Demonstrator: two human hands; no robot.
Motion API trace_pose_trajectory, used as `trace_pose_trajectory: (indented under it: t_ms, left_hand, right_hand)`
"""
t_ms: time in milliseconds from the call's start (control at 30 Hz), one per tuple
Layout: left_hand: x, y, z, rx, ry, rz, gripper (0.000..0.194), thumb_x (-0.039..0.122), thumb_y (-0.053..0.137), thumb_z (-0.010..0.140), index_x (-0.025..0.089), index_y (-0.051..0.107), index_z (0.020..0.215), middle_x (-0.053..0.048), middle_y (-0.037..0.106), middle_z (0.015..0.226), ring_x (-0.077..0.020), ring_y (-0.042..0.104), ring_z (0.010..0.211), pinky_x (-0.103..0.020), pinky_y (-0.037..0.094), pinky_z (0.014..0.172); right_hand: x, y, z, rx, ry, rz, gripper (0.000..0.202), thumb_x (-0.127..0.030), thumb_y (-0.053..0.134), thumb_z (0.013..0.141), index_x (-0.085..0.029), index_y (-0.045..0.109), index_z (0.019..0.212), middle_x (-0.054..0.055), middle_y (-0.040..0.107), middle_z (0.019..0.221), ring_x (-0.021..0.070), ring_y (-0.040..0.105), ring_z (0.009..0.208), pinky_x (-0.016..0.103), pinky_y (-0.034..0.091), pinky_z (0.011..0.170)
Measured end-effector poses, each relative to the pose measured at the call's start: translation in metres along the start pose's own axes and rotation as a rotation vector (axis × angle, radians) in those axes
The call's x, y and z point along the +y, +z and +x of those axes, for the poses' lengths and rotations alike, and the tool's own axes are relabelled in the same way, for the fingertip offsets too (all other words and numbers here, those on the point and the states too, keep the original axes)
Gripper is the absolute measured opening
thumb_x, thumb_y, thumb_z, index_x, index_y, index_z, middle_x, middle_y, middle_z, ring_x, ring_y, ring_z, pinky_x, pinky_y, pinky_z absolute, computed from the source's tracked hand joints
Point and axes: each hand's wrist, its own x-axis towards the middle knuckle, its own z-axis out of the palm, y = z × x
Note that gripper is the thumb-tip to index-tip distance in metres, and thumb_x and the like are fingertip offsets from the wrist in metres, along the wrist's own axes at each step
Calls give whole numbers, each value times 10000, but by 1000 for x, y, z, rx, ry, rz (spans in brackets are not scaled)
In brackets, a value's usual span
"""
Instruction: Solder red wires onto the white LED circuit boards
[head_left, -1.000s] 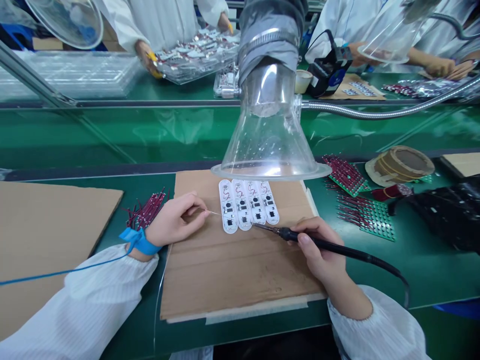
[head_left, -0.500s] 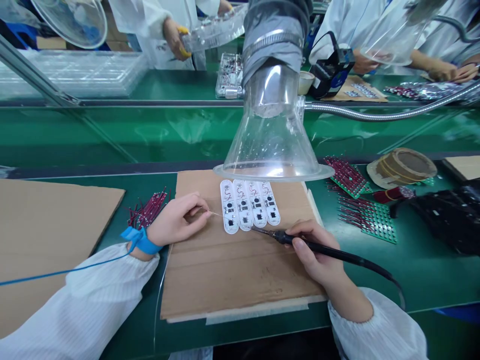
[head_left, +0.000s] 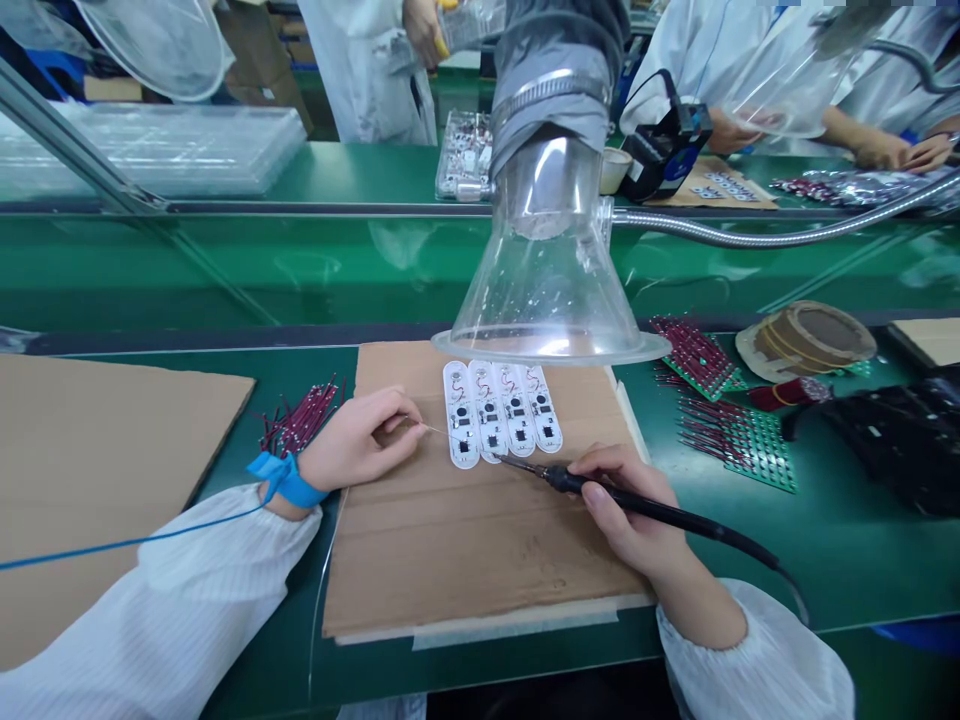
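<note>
In the head view, four white boards (head_left: 489, 410) lie side by side at centre on cardboard (head_left: 480, 560), red wires already at their upper ends; which lower joints are finished or left is too small to tell. The left hand (head_left: 364, 440) pinches a thin wire (head_left: 437, 431); the right hand (head_left: 637, 510) closes round a soldering iron (head_left: 557, 477), its tip contact unclear. The clear hood (head_left: 547, 290) hides the boards' top edges.

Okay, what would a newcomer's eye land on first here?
Probably the big clear funnel hanging over the middle of the bench. Just below it, four white circuit boards lie side by side on cardboard, with a soldering iron reaching in from the right.
</note>
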Motion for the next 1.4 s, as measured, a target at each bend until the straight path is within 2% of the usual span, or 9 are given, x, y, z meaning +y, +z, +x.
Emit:
trace_pose_trajectory:
  t_ms: [167, 400, 467, 600, 667, 800, 933, 1100, 1400]
  left_hand:
    - [0, 0, 0, 12, 5, -7, 96, 159, 651, 1018, 208, 620, 942, 75, 456, 725, -97, 453, 597, -226, 369, 578]
    - [0, 0, 0, 4, 11, -23, 91, 148, 651, 1012, 209, 619, 953, 78, 449, 717, -99, 434, 587, -234, 348, 561]
    - [0, 1, -1, 10, 9, -31, 91, 141, 644, 1010, 211, 615, 958, 78, 444, 719, -101, 438, 596, -235, 354, 571]
    - [-2, 1, -2, 36, -10, -54, 108, 125, 614, 1006, 211, 592, 944, 74, 429, 733, -103, 443, 616, -237, 375, 599]
    - [-2, 0, -2, 51, -24, -56, 115, 125, 614, 1002, 211, 587, 931, 71, 429, 739, -103, 437, 617, -240, 372, 598]
    - [-2, 0, -2, 77, -32, -44, 122, 123, 624, 988, 212, 579, 916, 69, 431, 736, -108, 429, 619, -249, 365, 599]
    - [-1, -1, -2, 71, -46, -48, 124, 125, 616, 987, 212, 576, 907, 65, 434, 740, -110, 425, 620, -255, 362, 598]
    - [-2, -1, -2, 64, -45, -59, 123, 133, 618, 987, 214, 573, 906, 63, 429, 732, -115, 429, 620, -262, 363, 600]
    - [-2, 0, -2, 54, -47, -65, 124, 133, 618, 992, 218, 575, 912, 67, 427, 731, -115, 426, 613, -261, 355, 591]
  right_hand:
    - [-2, 0, 1, 17, -20, 32, 88, -365, 700, 1074, -287, 732, 1100, 21, 793, 910, 178, 761, 703, 277, 613, 636]
    - [-4, -3, 4, -34, -48, -33, 93, -375, 711, 1065, -292, 748, 1088, 15, 797, 889, 184, 771, 715, 271, 600, 630]
    - [-2, -2, 3, -2, -48, -6, 98, -378, 715, 1065, -291, 748, 1096, 18, 792, 899, 186, 772, 724, 273, 606, 635]
    - [-5, 8, -2, 160, 5, 130, 130, -400, 665, 1099, -287, 725, 1122, 18, 762, 923, 166, 750, 698, 261, 610, 612]
    - [-8, 15, -6, 185, 47, 126, 133, -401, 655, 1105, -287, 714, 1139, 19, 761, 935, 163, 744, 701, 259, 612, 616]
    - [-11, 22, -11, 80, 70, 26, 110, -381, 673, 1094, -289, 715, 1137, 30, 783, 991, 174, 753, 739, 286, 633, 678]
    - [-14, 20, -6, 7, 25, -6, 87, -363, 669, 1091, -293, 714, 1118, 15, 792, 943, 171, 753, 712, 276, 625, 663]
    - [-23, 20, 1, -3, -41, -26, 51, -325, 663, 1082, -297, 701, 1102, -1, 801, 919, 167, 773, 737, 249, 617, 663]
    - [-25, 20, 2, 9, -43, -38, 50, -280, 660, 1073, -298, 699, 1097, -13, 797, 913, 154, 768, 742, 233, 614, 670]
